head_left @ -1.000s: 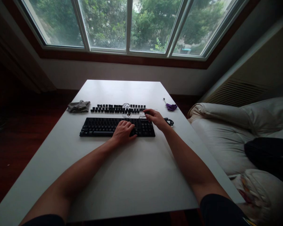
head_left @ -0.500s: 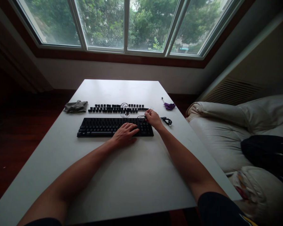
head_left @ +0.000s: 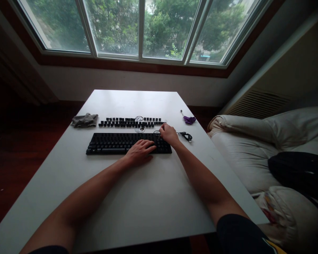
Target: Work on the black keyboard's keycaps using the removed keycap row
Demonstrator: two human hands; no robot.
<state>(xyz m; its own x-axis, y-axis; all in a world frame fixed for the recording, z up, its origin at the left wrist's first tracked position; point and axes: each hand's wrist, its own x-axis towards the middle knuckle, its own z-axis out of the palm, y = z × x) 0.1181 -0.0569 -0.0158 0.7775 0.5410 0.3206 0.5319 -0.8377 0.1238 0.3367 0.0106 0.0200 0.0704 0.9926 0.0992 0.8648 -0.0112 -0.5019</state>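
A black keyboard lies across the white table. My left hand rests flat over its right half, fingers stretched out and holding nothing. Above the keyboard's far right corner, my right hand is closed in a pinch on a thin wire tool, apparently a keycap puller, mostly hidden by the fingers. Behind the keyboard, loose black keycaps stand in two rows. Two clear round pieces, one in the rows and one just in front of them, have small contents I cannot make out.
A grey cloth lies at the table's left edge. To the right are a purple cloth, a thin stick with a dark tip and a coiled black cable. A pale sofa stands beside the white table.
My right hand has shifted slightly left and turned; the thin wires that stuck out beyond it now point down toward the keyboard. My left hand stays in place.
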